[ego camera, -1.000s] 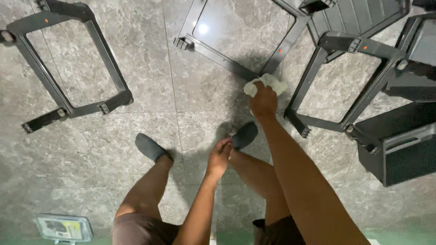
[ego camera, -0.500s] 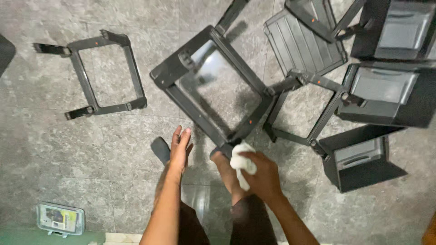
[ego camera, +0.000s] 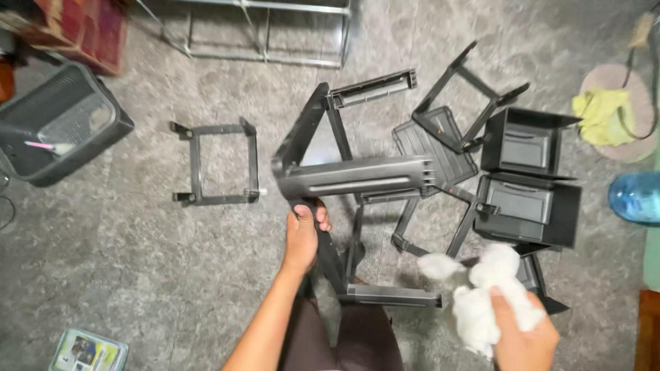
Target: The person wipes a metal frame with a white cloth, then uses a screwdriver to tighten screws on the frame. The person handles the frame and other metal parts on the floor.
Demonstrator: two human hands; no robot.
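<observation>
Two hands work here: your left hand [ego camera: 302, 237] wraps around the black frame [ego camera: 350, 178] at frame centre, lifted off the floor, while your right hand [ego camera: 526, 336] clutches a white cloth [ego camera: 481, 295] at lower right.

Left hand [ego camera: 302, 237] clenched, arm extended; right hand [ego camera: 526, 333] fisted low right.

Frame held in left hand: dark grey ribbed plastic frame [ego camera: 357, 180]
Cloth in right hand: fluffy white cloth [ego camera: 489, 299]
Drawers: black plastic box drawers [ego camera: 528, 206]
Basket: dark grey mesh plastic basket [ego camera: 58, 124]
Floor: mottled grey stone tile floor [ego camera: 137, 275]
Rag: yellow crumpled rag [ego camera: 601, 115]
Bottle: blue translucent plastic bottle [ego camera: 636, 197]
</observation>
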